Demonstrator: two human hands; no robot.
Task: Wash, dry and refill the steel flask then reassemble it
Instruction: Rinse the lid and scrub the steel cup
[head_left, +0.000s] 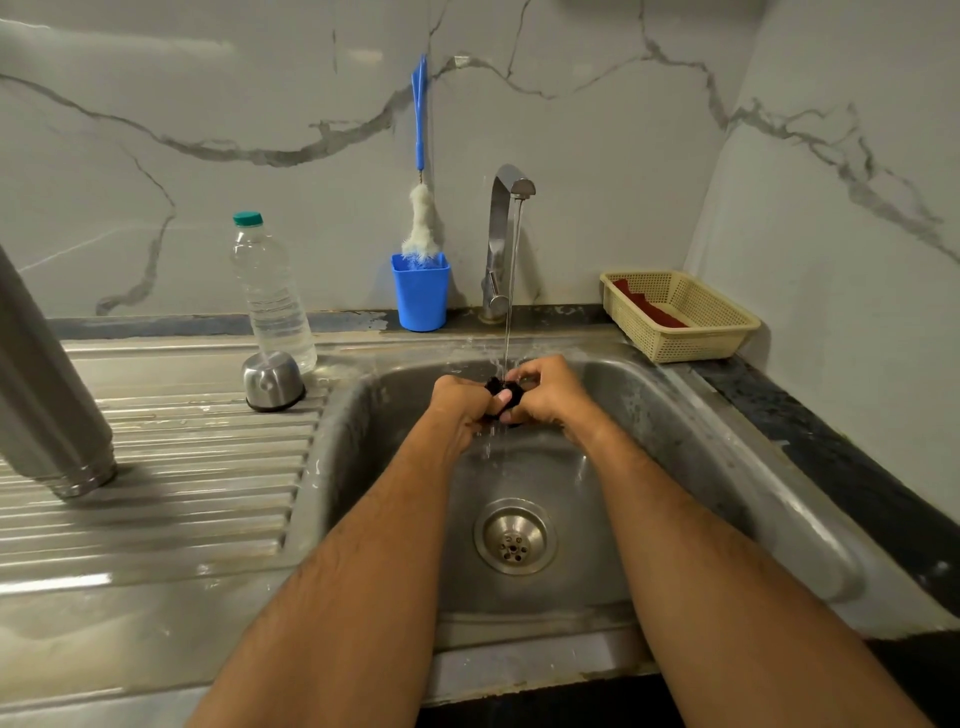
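head view shows both your hands over the sink (675, 415), meeting right under the thin stream from the tap (506, 234). your left hand (460, 402) and right hand (545, 392) are both curled round a small black part (503, 388), which looks like the flask's inner stopper, though it's mostly hidden by your fingers so i can't be sure.

the steel flask (47, 384) itself stands mouth down on the ribbed drainer at your far left, well apart from your hands. its steel cap (272, 382) sits upside down near the sink edge, just beside the water bottle (272, 296).

what could go wrong from here, as i judge it:

- the part is wet and small. if your grip loosens while you rub it, it can drop into the basin and land by the drain (514, 538) directly below.
- water is splashing off your hands onto the rim. a stronger flow would spray the worktop and the basket (680, 317) at the right.
- the flask is tall and stands on a narrow mouth on a ridged surface. a knock from your left elbow as you pull back could tip it.
- the cap stands close to the basin edge, so a careless sweep could push it in.
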